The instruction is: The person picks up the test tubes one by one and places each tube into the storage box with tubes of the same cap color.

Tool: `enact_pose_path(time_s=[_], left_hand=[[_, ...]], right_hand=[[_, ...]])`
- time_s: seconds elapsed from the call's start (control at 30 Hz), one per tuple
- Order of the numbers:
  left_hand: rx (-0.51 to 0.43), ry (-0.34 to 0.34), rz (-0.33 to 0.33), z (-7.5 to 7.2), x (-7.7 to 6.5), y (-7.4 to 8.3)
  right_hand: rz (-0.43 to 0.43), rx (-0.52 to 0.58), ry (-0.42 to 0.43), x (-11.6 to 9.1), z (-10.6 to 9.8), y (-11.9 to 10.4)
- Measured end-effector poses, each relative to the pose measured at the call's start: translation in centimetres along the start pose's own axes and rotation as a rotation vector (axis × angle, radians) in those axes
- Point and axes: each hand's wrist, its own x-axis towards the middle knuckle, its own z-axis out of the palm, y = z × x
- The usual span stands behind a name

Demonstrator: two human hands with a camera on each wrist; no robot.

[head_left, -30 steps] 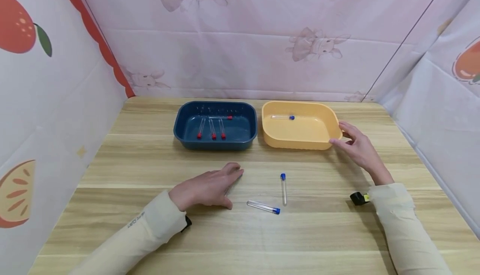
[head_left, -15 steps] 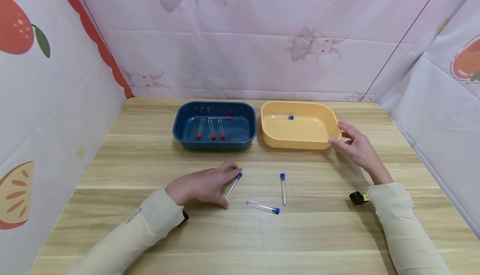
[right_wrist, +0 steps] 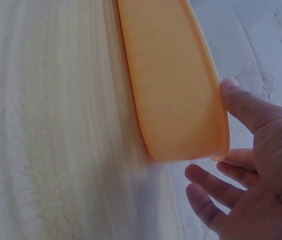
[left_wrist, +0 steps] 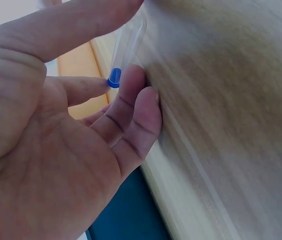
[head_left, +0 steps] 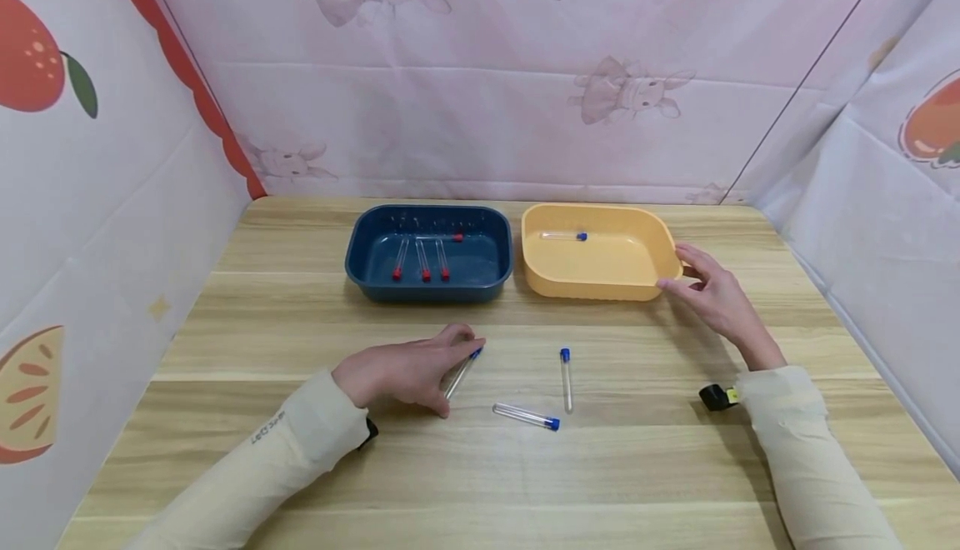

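Nearest me, a loose tube (head_left: 525,416) on the table (head_left: 637,483). Next, my L hand (head_left: 405,367) pinches a blue-cap tube (head_left: 462,377): pick-up step, I think; next move prob. needs a gentle lift. Can't tell if it's off the table. Farther, my R hand (head_left: 720,300) grips the yellow tub (head_left: 592,291), 1 fingertip hidden behind the rim.

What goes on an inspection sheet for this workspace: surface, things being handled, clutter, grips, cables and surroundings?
Surface: wood-grain table.
Things: blue bin holds four red-capped tubes; yellow bin holds one blue-capped tube; two loose tubes, also blue-capped, lie on the table.
Clutter: nothing seen.
Left grip: finger and thumb span another tube, fingertip at its blue cap; firm hold unclear.
Right grip: holds the yellow bin's near right corner.
Cables: nothing seen.
Surroundings: printed fabric behind and on both sides.
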Motion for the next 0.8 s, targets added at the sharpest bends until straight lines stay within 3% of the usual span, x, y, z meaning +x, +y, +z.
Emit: enact_pose_path(time_s=[0.8], left_hand=[[-0.030,0.032,0.005,0.17,-0.18,-0.06]], right_hand=[[0.012,0.013,-0.014,-0.11,-0.10,-0.04]])
